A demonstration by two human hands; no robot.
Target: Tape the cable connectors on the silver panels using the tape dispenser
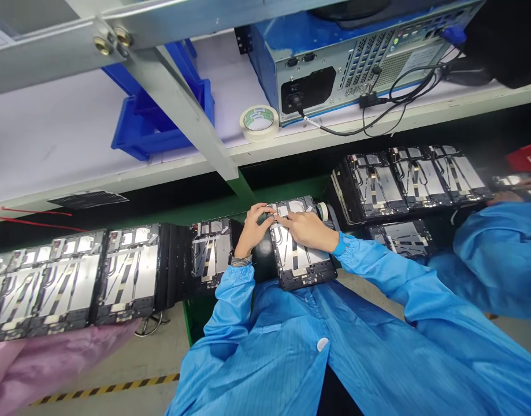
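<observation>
An open tablet chassis [300,260] with silver plates and black strips lies in front of me at the bench edge. My left hand [253,228] curls over its upper left corner, fingers bent and pinched together at the top edge. My right hand [307,229] lies across the upper part of the chassis, fingers pressing down on the top edge close to the left fingertips. What sits under the fingertips is too small to make out. Both arms wear blue sleeves.
A row of similar chassis [70,277] runs to the left, and another stack [412,179] stands at the right. A tape roll [259,121], blue bins [161,115] and a computer case [347,58] sit on the shelf above. Another person's blue sleeve [494,254] is at right.
</observation>
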